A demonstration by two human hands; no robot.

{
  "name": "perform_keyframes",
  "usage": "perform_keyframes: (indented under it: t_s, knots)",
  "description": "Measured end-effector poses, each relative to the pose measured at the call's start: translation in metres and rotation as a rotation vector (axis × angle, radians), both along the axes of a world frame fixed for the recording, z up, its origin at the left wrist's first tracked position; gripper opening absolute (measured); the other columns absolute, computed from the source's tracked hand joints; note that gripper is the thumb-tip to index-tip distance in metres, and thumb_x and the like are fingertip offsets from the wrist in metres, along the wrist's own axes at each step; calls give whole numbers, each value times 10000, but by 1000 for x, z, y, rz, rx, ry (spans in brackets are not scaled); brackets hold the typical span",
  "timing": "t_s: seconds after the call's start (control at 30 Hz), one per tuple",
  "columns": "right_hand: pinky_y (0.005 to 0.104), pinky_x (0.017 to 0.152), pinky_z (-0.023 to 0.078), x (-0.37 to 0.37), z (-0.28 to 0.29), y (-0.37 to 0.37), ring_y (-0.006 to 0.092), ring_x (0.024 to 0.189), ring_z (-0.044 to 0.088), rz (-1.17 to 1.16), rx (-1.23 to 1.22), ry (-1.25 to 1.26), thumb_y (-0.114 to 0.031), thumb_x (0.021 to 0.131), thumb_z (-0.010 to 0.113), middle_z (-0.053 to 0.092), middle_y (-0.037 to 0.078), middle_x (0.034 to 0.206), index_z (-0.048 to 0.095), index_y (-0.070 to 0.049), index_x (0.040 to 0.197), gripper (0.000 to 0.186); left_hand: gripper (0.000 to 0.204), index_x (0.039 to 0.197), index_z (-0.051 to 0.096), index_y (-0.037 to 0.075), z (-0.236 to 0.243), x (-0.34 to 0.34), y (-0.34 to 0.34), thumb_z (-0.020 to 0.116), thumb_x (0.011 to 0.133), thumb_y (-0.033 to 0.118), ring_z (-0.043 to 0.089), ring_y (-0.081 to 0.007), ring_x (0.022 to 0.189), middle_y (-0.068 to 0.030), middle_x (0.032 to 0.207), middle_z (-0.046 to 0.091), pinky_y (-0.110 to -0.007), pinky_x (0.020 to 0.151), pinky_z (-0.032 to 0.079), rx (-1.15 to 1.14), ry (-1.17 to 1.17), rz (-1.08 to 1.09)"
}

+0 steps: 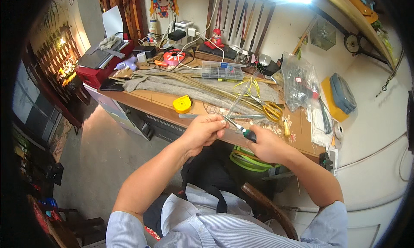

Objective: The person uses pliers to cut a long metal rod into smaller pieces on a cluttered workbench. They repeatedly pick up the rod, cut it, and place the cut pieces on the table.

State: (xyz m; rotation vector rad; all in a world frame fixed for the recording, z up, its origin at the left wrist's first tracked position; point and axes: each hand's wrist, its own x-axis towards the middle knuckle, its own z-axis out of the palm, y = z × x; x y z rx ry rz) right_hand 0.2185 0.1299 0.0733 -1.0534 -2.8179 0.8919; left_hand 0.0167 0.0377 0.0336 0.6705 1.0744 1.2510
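My right hand [268,143] is closed around the black-and-green handle of a hand tool [249,135]. Its narrow metal end points left toward my left fingers; its exact kind is hard to make out. My left hand [206,130] is closed in a pinch beside the metal tip, above the table's front edge. A thin pale strip [239,98] slants up and away from where the hands meet, and its lower end seems to lie in the left fingertips. Just beyond the right hand lie gold-handled scissors [272,111] and a small wooden-handled tool [286,127].
A yellow tape measure [182,104] sits on the brown table [151,95]. Behind are grey cloth [168,87], long thin strips, a clear compartment box [222,70] and a pink-and-red spool [174,57]. A plastic bag [298,82] stands right; a green-rimmed bin [250,161] is below.
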Motion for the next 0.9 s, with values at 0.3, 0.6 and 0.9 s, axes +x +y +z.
perform_keyframes:
  t_s: [0.3, 0.6, 0.9]
  knots:
    - [262, 503, 434, 26, -7, 19, 133, 633, 530, -194, -1277, 278, -120, 857, 639, 541, 52, 781, 516, -25, 999, 211, 168, 937, 609, 51, -8, 4, 27, 524, 959, 194, 361, -26, 461, 5, 656, 534, -182, 412, 244, 212, 56, -133]
    - [369, 629, 500, 29, -33, 38, 288, 711, 608, -110, -11, 136, -116, 867, 522, 594, 163, 800, 535, -43, 1021, 171, 144, 898, 592, 57, -8, 16, 61, 515, 944, 170, 331, -34, 424, 9, 635, 534, -194, 370, 209, 39, 59, -105]
    - [429, 726, 519, 6, -42, 50, 366, 835, 628, -83, 665, -139, -86, 814, 536, 601, 220, 882, 484, 20, 964, 191, 95, 849, 571, 39, -13, 27, 91, 501, 887, 91, 290, -46, 410, 17, 613, 498, -202, 358, 181, -316, -98, 101]
